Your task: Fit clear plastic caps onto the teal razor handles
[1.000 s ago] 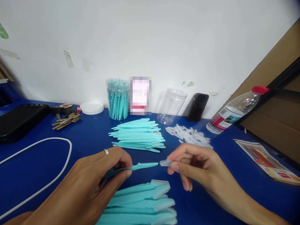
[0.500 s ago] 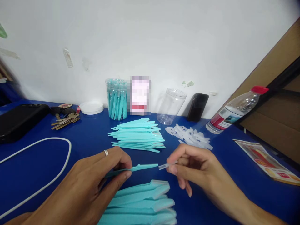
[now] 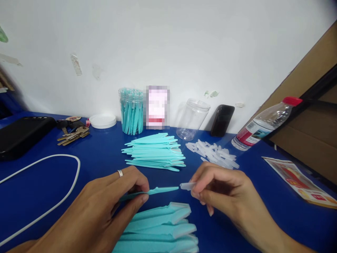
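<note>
My left hand, a ring on one finger, pinches a teal eyebrow razor between thumb and forefinger, its blade end towards the right. Thumb and fingers of my right hand are closed on a translucent blade cap. Cap and razor tip face each other, a small gap apart. Beyond my hands lies a pile of teal razors, and to its right a heap of loose translucent caps. Nearest me, below the held razor, are more razors with caps on their ends, partly hidden by my left hand.
Along the wall stand a jar full of razors, a blurred card, a clear jar and a phone. A bottle leans right. Keys, a white lid, a black case and a white cable lie left.
My right hand has turned the cap so its open end faces the razor tip more squarely. The left hand and razor have barely shifted.
</note>
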Demonstrator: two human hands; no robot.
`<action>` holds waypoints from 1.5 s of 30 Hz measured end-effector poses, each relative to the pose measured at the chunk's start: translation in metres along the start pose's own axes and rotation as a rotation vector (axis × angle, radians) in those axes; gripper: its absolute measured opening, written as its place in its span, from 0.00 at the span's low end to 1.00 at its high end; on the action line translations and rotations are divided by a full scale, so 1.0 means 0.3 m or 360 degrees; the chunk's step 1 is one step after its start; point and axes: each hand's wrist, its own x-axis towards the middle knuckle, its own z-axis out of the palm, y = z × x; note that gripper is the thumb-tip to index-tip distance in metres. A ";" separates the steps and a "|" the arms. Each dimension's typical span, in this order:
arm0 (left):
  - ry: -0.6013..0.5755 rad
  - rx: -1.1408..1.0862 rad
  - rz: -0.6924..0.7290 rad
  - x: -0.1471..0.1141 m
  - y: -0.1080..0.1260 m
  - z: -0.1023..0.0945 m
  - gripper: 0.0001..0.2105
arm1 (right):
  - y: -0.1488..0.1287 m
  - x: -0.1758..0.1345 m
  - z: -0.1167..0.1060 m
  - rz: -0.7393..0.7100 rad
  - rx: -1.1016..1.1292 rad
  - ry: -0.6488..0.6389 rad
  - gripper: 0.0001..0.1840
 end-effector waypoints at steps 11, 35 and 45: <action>0.0003 -0.0050 0.0118 -0.007 -0.001 0.004 0.04 | -0.006 -0.015 0.014 -0.0422 -0.0423 -0.0017 0.12; 0.0097 0.0190 0.0414 -0.011 -0.012 0.002 0.11 | -0.016 -0.075 -0.013 -0.0711 -0.0989 -0.0338 0.23; -0.0304 0.0047 0.0202 0.035 -0.038 -0.024 0.07 | -0.021 -0.004 -0.039 -0.0390 -0.0812 -0.0530 0.07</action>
